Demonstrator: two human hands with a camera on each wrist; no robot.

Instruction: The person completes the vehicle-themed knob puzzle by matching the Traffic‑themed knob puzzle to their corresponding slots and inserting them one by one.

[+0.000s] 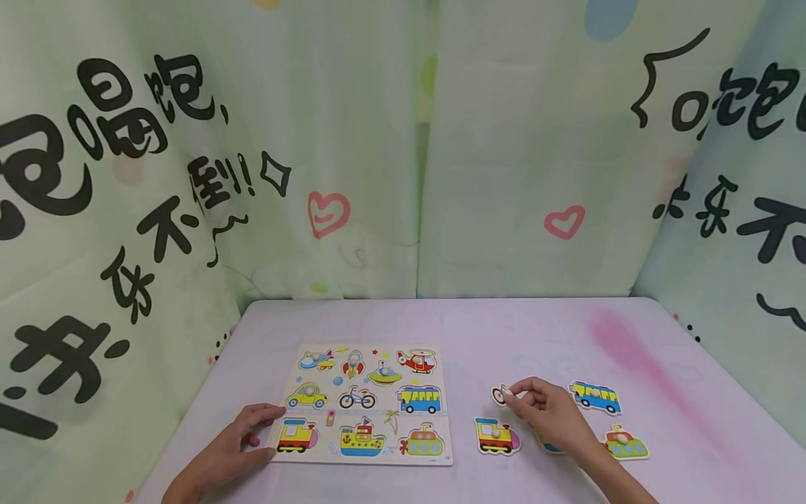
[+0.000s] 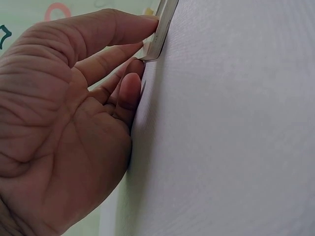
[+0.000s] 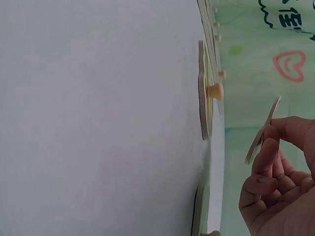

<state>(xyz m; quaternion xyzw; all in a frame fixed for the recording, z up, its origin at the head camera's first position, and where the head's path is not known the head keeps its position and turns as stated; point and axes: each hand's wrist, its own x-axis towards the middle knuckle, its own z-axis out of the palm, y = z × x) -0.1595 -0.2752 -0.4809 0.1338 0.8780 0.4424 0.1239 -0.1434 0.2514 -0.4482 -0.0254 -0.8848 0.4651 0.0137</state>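
Note:
A white peg puzzle board [image 1: 352,460] printed with colourful vehicles lies on the table, left of centre. At its left edge is my left hand [image 1: 229,448], index finger and thumb touching the rim; the left wrist view shows fingers [image 2: 135,27] against the board's edge [image 2: 160,42]. My right hand [image 1: 550,413] pinches a small bicycle puzzle piece [image 1: 498,395] between thumb and fingers. In the right wrist view this piece [image 3: 255,145] is tilted and held above the table. Below it lies a train piece [image 1: 496,437], flat.
A blue bus piece [image 1: 595,397] and a green submarine piece [image 1: 626,445] lie right of my right hand. Another piece [image 1: 550,445] is mostly hidden under that hand. A printed curtain [image 1: 491,140] surrounds the pale table [image 1: 504,329].

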